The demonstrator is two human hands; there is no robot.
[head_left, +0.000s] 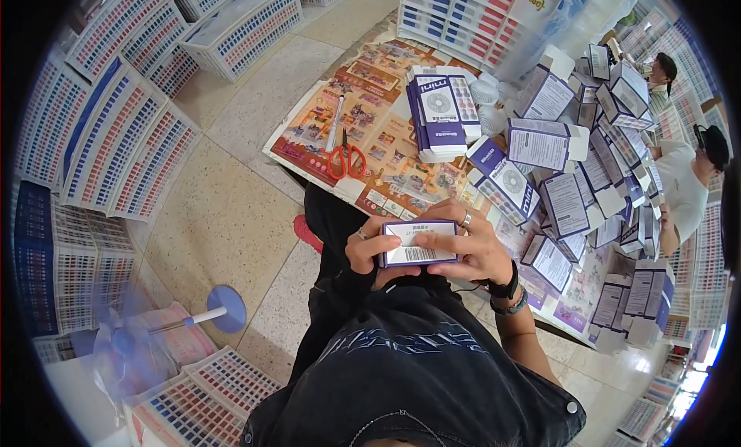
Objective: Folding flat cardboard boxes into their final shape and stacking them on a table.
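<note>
A small purple-and-white cardboard box (421,253) is held between both hands just off the table's near edge, its white barcoded end facing up. My left hand (366,248) grips the box at its left side, thumb on the white end. My right hand (476,248), with a ring, wraps its right side, a finger or thumb lying across the top. On the table ahead lies a stack of flat purple-and-white cartons (439,115). To the right, a large heap of similar boxes (563,204) spreads, several with flaps standing open.
Red-handled scissors (346,163) and a pen (335,123) lie on the patterned table (386,134). Clear plastic cups (488,107) stand beyond the flat cartons. Plastic crates (116,138) are piled at left, near a blue fan (131,347). A person in a white top (683,181) is beyond the heap.
</note>
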